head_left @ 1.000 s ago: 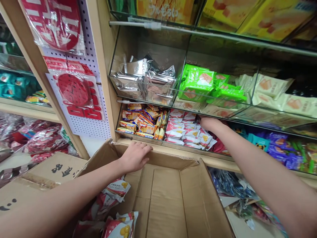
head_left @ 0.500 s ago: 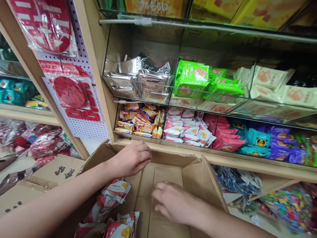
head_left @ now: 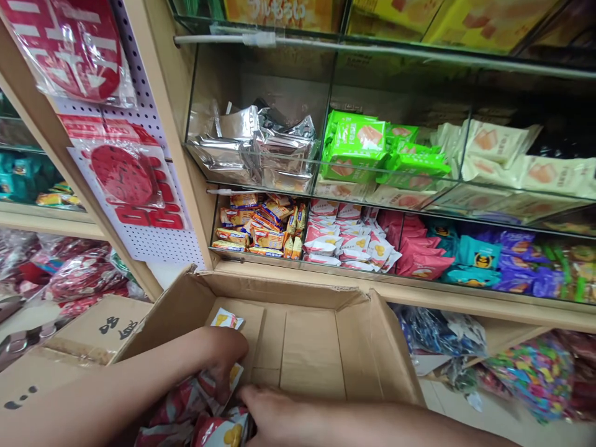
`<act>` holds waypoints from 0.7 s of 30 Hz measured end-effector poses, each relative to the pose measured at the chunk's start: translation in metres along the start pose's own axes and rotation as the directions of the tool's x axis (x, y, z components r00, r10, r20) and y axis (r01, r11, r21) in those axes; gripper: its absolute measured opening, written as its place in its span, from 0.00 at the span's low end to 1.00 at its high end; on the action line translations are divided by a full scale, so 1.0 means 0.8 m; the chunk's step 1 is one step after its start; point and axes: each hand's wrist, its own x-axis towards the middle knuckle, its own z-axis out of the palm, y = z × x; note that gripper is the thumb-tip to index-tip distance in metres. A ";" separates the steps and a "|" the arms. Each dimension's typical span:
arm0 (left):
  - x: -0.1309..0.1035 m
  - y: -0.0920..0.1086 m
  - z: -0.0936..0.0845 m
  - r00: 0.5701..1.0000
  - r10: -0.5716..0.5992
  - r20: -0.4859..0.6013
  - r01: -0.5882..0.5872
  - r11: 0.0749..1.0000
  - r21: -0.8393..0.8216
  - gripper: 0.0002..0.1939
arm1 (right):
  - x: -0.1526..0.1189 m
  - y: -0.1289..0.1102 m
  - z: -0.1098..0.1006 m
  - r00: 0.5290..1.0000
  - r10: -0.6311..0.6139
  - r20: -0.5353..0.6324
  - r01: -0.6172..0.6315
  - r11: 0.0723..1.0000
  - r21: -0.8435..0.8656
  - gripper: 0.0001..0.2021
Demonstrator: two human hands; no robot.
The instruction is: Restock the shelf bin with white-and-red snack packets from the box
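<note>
An open cardboard box [head_left: 311, 354] stands below the shelf, with several red-and-white snack packets [head_left: 172, 403] in its near left part. My left hand [head_left: 226, 354] reaches down into the box among them, its fingers bent at the packets and partly hidden. One more packet [head_left: 227, 319] lies just beyond that hand. My right hand [head_left: 267, 413] is low in the box, its fingers at a red-and-white packet [head_left: 228, 431] near the bottom edge of the view; most of its fingers are out of sight.
Shelf bins hold orange packets [head_left: 267, 236], similar red-and-white packets [head_left: 349, 242], pink packets [head_left: 421, 254] and green packets [head_left: 356, 143]. A closed carton [head_left: 88, 332] is at the left. Bagged colourful items [head_left: 535, 372] lie under the shelf at right.
Both hands have gone down and toward the packets in the box; my right hand has also moved left. A packet beyond my left hand now shows. The view has shifted slightly.
</note>
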 end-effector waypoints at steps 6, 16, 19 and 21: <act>-0.012 -0.004 -0.018 0.987 0.093 -0.132 -0.104 0.991 -0.084 0.25 | 0.001 0.029 0.020 0.971 0.222 -0.085 -0.173 0.906 0.387 0.23; -0.001 -0.008 -0.015 0.985 0.045 -0.168 -0.058 0.995 -0.077 0.26 | -0.038 0.051 -0.044 0.978 0.101 -0.185 0.039 0.775 0.631 0.13; -0.001 -0.005 -0.020 0.975 0.102 -0.195 -0.136 0.976 -0.171 0.23 | -0.051 0.056 -0.075 0.922 0.130 -0.365 0.148 0.752 0.642 0.15; -0.004 -0.004 -0.028 0.947 0.215 -0.237 -0.290 0.888 -0.356 0.22 | -0.060 0.054 -0.092 0.875 0.135 -0.466 0.242 0.710 0.661 0.16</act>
